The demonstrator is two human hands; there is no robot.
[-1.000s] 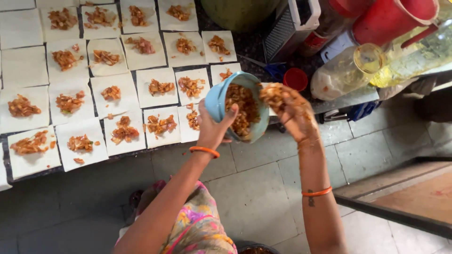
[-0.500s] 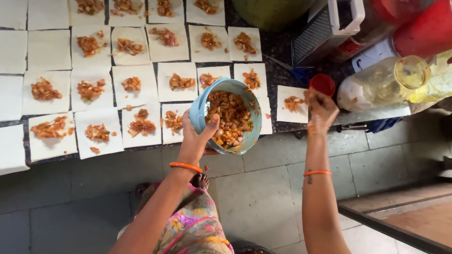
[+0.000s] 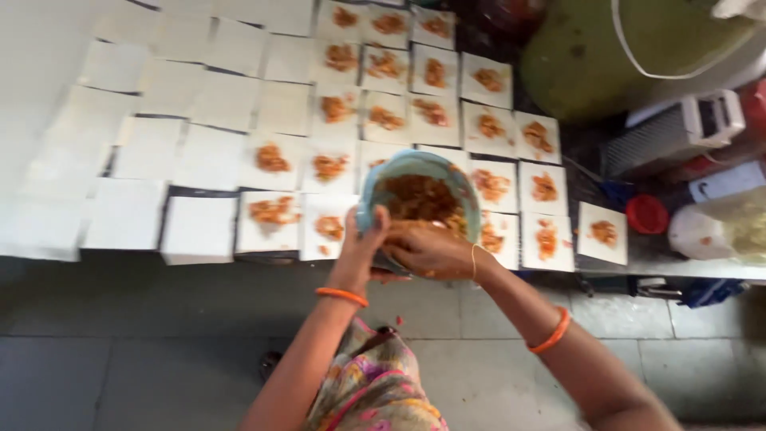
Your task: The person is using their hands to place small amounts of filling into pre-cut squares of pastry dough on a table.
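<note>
Now left hand (image 3: pixel 363 251) gripping blue bowl (image 3: pixel 419 199), right hand (image 3: pixel 427 249) curled at its rim — pinching orange filling (image 3: pixel 419 198)

1 head-worn view, facing steeply down, close over both hands, counter edge ahead (floor below)

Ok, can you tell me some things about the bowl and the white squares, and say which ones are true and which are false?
1. The left hand holds a blue bowl. True.
2. The bowl is empty. False: it holds orange-brown filling.
3. Every white square sheet has filling on it. False: many on the left are bare.
4. The right hand is at the bowl's near rim. True.
5. A red lid lies right of the sheets. True.
</note>
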